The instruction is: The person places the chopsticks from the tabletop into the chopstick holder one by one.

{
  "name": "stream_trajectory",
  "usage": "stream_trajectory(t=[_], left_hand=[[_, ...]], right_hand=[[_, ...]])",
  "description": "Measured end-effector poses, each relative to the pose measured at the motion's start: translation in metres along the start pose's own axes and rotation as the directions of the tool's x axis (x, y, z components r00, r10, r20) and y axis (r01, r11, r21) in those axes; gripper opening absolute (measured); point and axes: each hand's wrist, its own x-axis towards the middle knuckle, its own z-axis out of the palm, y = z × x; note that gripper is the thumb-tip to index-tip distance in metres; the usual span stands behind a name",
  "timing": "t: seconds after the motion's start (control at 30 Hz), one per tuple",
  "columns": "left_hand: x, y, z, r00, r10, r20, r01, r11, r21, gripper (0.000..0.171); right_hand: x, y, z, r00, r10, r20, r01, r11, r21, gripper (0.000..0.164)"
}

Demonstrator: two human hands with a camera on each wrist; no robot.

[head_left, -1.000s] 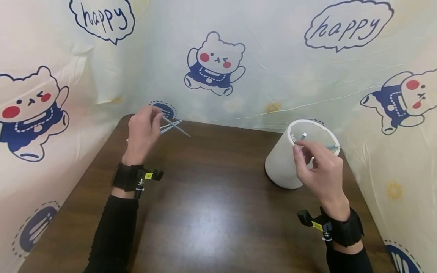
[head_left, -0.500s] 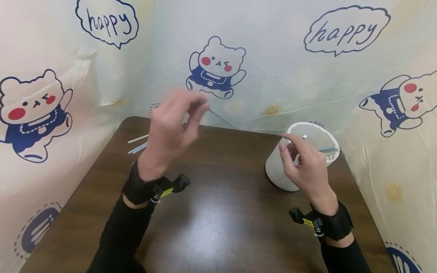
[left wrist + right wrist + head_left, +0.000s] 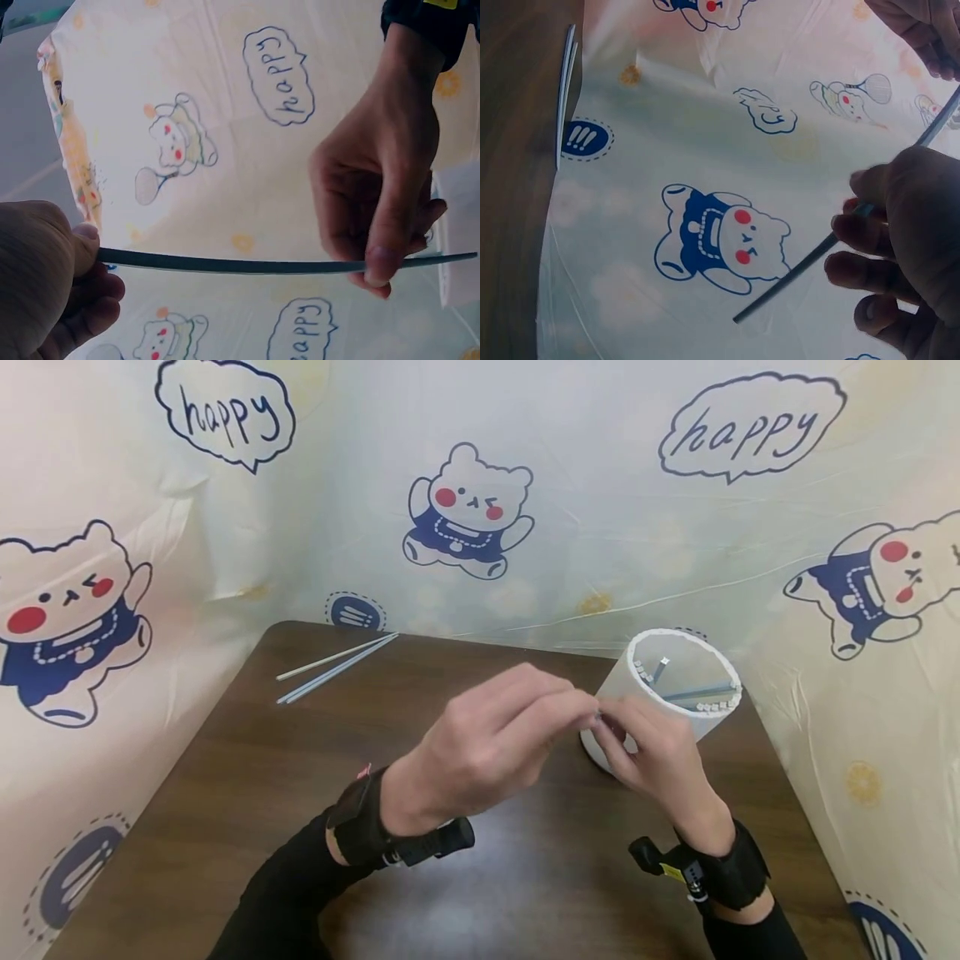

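Observation:
A thin grey-blue stick (image 3: 240, 265) is stretched between both hands in the left wrist view. My left hand (image 3: 480, 743) pinches one end of it. Nearer the other end, the thumb and fingers of my right hand (image 3: 663, 764) pinch it too, and a short length pokes out past them. The right wrist view shows that free end of the stick (image 3: 780, 283) pointing down and left. In the head view the hands meet in front of a white cylindrical container (image 3: 611, 683) and hide most of the stick. Several similar sticks (image 3: 701, 692) stand or lean inside the container.
A few loose sticks (image 3: 337, 668), pale and blue, lie at the back left of the brown table (image 3: 217, 810). A printed cloth (image 3: 600, 510) with bears and "happy" bubbles hangs around the table's back and sides.
My left hand has carried the stick from the loose sticks at back left across to my right hand. The right hand has drawn back leftward from the container's rim and now grips the stick.

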Motion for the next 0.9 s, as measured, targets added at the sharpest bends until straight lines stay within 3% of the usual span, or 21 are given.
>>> stream_trajectory(t=[0.13,0.27,0.37,0.5,0.57,0.73,0.83,0.9], left_hand=[[0.002,0.004,0.009,0.996,0.082,-0.043,-0.079,0.995,0.058,0.019],[0.014,0.003,0.020,0.984,0.156,-0.081,-0.145,0.982,0.123,0.020],[0.023,-0.002,0.030,0.983,0.160,-0.085,-0.148,0.980,0.132,0.018],[0.030,-0.011,0.045,0.991,0.110,-0.080,-0.103,0.991,0.080,0.011],[0.031,-0.017,0.053,0.995,0.083,-0.058,-0.080,0.995,0.056,0.010],[0.029,-0.030,0.076,0.998,0.019,0.057,-0.022,0.998,0.055,0.012],[0.024,-0.038,0.094,0.990,-0.012,0.138,0.002,0.997,0.073,0.016],[0.020,-0.041,0.106,0.976,-0.036,0.216,0.019,0.997,0.081,0.020]], right_hand=[[-0.003,0.001,-0.005,1.000,-0.018,-0.023,0.018,1.000,-0.014,0.043],[0.000,0.008,-0.013,0.995,-0.005,-0.102,-0.001,0.998,-0.064,0.041],[0.002,0.016,-0.020,0.986,0.033,-0.164,-0.050,0.993,-0.103,0.041],[0.002,0.029,-0.031,0.975,0.115,-0.191,-0.141,0.981,-0.131,0.046],[-0.001,0.035,-0.034,0.967,0.162,-0.197,-0.188,0.974,-0.126,0.045],[-0.010,0.050,-0.036,0.952,0.248,-0.177,-0.272,0.954,-0.124,0.016],[-0.015,0.057,-0.035,0.951,0.270,-0.149,-0.291,0.945,-0.149,0.021],[-0.018,0.060,-0.035,0.951,0.280,-0.129,-0.299,0.940,-0.166,0.022]])
